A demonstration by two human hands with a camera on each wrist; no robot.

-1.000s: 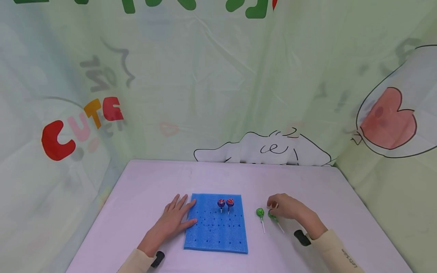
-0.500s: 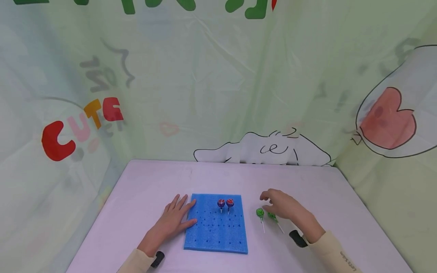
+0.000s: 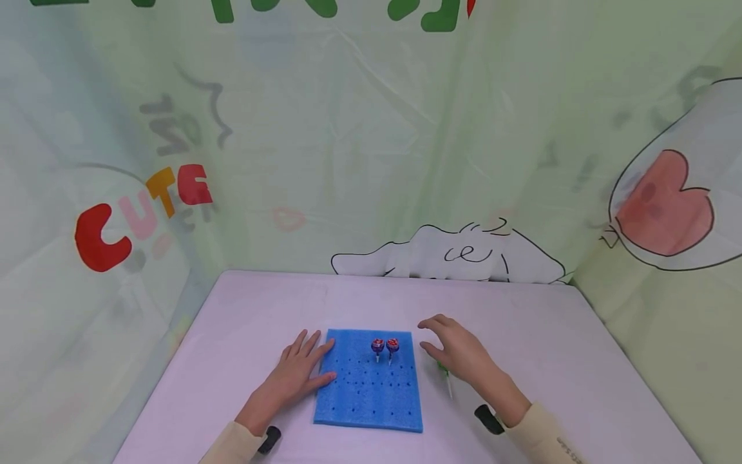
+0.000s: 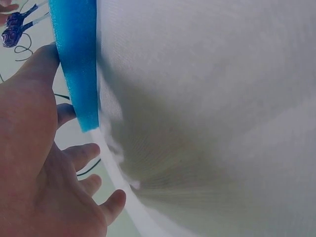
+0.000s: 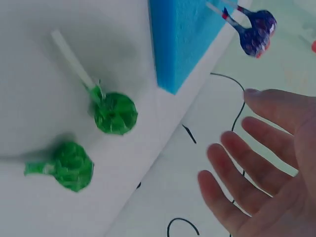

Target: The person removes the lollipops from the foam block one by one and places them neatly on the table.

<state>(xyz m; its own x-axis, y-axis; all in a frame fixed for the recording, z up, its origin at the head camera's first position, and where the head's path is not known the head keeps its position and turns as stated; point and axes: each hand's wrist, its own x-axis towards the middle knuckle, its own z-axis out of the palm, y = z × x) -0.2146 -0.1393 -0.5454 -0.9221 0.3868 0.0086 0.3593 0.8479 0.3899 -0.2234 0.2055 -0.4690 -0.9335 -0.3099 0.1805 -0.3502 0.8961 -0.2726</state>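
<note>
My left hand (image 3: 294,374) lies with spread fingers along the left edge of a blue foam board (image 3: 368,414) dotted with small holes. Two purple-and-red lollipops (image 3: 377,346) stand upright side by side in its upper part, sticks down. My right hand (image 3: 456,348) holds nothing; thumb and fingers reach apart just off the board's right edge. Beneath it, two green-wrapped lollipops (image 5: 116,113) lie on the table, both seen in the right wrist view. In the head view the hand hides most of them, leaving one white stick (image 3: 449,385) showing.
The pale pink table (image 3: 278,296) reaches back to a printed cloth curtain (image 3: 371,142), which also hangs at both sides. Each wrist wears a small black camera, one showing below the right wrist (image 3: 489,419).
My right hand has moved left from the green lollipops to near the board's right edge, its fingers spreading from a curled pose. The left hand stays put on the board.
</note>
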